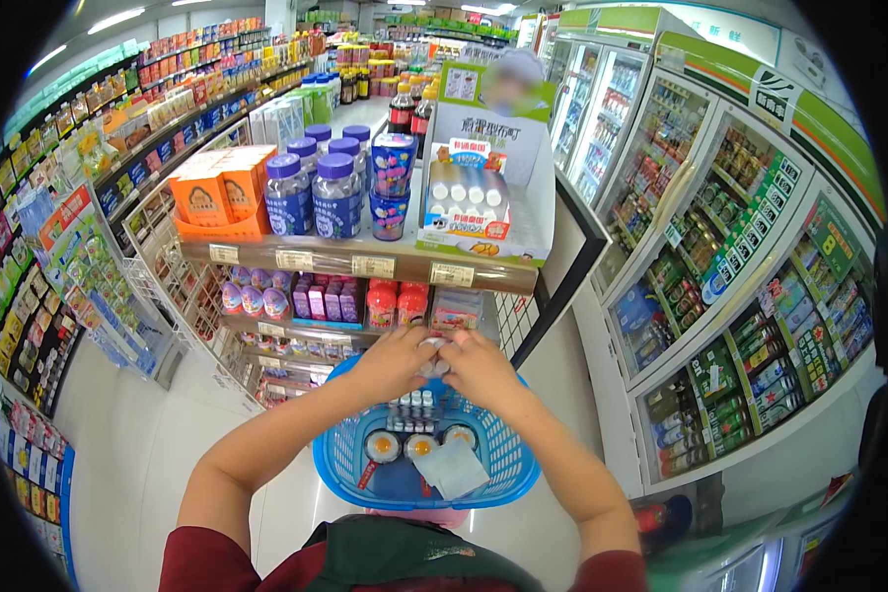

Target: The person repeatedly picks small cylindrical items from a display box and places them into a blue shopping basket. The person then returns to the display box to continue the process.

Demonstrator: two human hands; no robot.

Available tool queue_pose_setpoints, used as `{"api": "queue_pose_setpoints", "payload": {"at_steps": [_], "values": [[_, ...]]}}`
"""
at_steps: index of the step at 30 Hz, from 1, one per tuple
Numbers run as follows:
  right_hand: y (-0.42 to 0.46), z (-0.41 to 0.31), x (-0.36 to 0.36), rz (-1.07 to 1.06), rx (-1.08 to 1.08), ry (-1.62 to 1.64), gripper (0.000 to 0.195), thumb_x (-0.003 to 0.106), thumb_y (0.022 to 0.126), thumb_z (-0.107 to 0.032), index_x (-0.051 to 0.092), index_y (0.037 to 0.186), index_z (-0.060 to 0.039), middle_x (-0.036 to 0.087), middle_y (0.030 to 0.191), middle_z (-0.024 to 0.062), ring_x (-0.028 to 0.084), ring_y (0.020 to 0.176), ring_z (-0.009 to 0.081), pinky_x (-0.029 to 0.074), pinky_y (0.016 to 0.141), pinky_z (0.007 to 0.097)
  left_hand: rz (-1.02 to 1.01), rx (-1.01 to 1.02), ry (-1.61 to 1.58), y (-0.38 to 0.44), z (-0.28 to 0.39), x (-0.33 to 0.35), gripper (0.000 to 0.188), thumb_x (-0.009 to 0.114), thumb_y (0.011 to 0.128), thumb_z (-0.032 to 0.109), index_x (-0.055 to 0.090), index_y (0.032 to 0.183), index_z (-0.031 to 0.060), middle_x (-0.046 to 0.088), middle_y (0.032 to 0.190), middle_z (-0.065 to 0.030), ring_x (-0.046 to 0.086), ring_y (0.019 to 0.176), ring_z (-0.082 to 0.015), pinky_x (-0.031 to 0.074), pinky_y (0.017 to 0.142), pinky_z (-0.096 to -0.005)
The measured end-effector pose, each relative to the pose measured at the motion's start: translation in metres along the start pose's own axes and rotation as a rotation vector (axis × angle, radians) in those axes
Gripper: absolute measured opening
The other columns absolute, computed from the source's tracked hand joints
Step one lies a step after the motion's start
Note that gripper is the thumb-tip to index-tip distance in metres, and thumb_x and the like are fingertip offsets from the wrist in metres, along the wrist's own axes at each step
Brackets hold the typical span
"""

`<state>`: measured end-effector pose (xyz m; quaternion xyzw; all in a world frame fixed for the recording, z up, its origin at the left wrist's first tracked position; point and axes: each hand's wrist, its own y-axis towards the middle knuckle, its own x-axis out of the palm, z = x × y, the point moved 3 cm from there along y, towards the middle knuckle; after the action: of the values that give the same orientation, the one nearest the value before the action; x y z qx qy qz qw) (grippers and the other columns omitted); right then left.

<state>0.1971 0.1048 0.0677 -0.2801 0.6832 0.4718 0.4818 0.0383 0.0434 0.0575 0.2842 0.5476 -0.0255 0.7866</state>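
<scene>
Between the fingertips of both hands is a small group of white-capped bottles (434,364). My left hand (388,362) grips it from the left, my right hand (481,370) from the right, and the fingers partly hide it. Below hangs a blue plastic shopping basket (324,459), close to my body. Inside it, small white-capped bottles (412,411) stand in rows at the far end. Nearer to me are three round containers with fried-egg-like tops (382,446). A white folded sheet (455,470) partly covers the rightmost one.
A shelf unit (325,259) stands before me, holding purple-lidded jars (337,196), orange boxes (226,189) and a display carton (481,214) of white-capped bottles. Glass-door drink fridges (740,222) line the right. A black-edged wire side panel (562,274) flanks the shelf. Snack racks (103,288) stand left.
</scene>
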Motion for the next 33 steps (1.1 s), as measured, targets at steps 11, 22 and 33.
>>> {"api": "queue_pose_setpoints", "payload": {"at_steps": [11,22,33], "values": [[0.086,0.021,-0.157,0.39,-0.102,-0.288,0.053,0.076,0.066,-0.008,0.057,0.116,-0.0071,0.057,0.106,0.0138,0.06,0.1,0.0326,0.052,0.082,0.0411,0.286,0.21,0.41,0.115,0.015,-0.134,0.051,0.078,0.069,0.013,0.054,0.114,0.0029,0.048,0.13,-0.0156,0.049,0.12,-0.0332,0.044,0.099,-0.0409],[0.141,0.058,-0.154,0.433,-0.094,-0.532,0.035,0.066,0.077,-0.009,0.059,0.112,-0.0068,0.061,0.106,0.013,0.062,0.101,0.0296,0.054,0.077,0.0399,0.257,0.15,0.61,0.158,-0.019,-0.137,0.045,0.064,0.071,-0.003,0.054,0.114,0.0004,0.048,0.128,-0.0164,0.048,0.122,-0.0333,0.046,0.101,-0.0385],[0.14,0.065,-0.138,0.378,-0.029,-0.472,0.034,0.068,0.075,-0.009,0.061,0.107,-0.0072,0.062,0.099,0.0108,0.063,0.095,0.0289,0.054,0.076,0.0404,0.384,0.177,0.684,0.158,-0.024,-0.123,0.032,0.064,0.077,0.004,0.057,0.108,0.0038,0.051,0.118,-0.0116,0.053,0.114,-0.0302,0.051,0.096,-0.035]]}}
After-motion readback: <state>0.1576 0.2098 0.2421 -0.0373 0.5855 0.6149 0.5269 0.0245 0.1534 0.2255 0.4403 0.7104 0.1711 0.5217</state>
